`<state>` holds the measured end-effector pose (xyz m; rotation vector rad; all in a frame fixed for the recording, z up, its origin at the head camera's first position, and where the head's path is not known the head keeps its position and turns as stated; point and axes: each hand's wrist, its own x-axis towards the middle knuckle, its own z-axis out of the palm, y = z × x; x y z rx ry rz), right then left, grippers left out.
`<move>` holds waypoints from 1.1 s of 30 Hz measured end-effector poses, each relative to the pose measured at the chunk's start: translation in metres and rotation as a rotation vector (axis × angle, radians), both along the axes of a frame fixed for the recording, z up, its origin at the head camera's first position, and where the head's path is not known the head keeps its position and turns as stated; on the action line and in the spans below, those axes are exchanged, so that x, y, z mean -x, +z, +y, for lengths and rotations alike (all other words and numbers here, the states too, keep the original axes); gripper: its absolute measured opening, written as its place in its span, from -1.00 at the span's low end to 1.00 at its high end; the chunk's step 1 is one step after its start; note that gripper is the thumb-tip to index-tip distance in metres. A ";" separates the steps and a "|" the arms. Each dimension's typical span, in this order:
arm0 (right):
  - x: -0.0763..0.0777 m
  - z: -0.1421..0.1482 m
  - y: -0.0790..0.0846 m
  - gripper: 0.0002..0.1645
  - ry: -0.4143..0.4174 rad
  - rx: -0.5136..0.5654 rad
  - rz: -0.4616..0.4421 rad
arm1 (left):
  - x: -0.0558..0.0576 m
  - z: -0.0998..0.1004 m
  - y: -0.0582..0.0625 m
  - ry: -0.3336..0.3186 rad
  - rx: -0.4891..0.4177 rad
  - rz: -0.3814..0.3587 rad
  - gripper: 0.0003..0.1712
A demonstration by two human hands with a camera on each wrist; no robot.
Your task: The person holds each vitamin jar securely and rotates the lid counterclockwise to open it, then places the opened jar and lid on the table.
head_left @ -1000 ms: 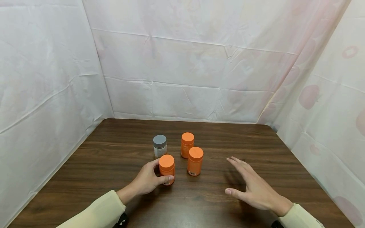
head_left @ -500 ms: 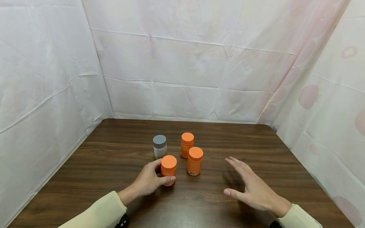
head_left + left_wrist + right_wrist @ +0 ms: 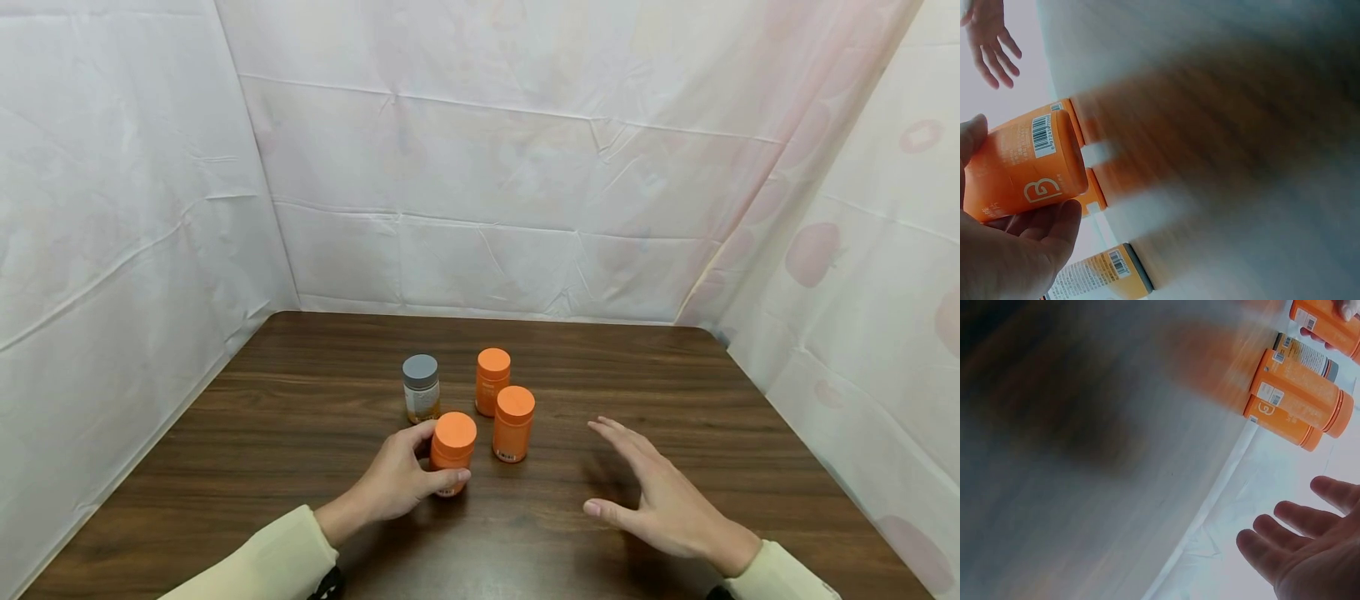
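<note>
My left hand [image 3: 397, 477] grips an orange bottle [image 3: 453, 442] round its side, thumb in front and fingers behind. In the left wrist view this held bottle [image 3: 1029, 162] shows its barcode and base, and it looks lifted off the table. Just right of it a second orange bottle [image 3: 513, 425] stands upright, with a third orange bottle [image 3: 492, 382] behind. A grey-capped bottle [image 3: 422, 388] with a white and yellow label stands behind the left hand. Off to the right, my right hand [image 3: 660, 496] hovers with fingers extended and holds nothing.
The dark wooden table [image 3: 315, 367] carries all the bottles. White sheeting [image 3: 480, 167] hangs behind it and along both sides. The right hand is well apart from the standing bottles.
My left hand has moved the gripped orange bottle a little to the right and toward me, uncovering more of the grey-capped bottle. My right hand has drifted slightly left.
</note>
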<state>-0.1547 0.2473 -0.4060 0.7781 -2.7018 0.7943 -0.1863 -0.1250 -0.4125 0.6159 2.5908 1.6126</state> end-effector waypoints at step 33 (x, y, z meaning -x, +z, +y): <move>-0.009 -0.021 0.003 -0.09 0.088 0.136 0.036 | -0.016 0.016 0.003 -0.080 0.006 0.070 -0.39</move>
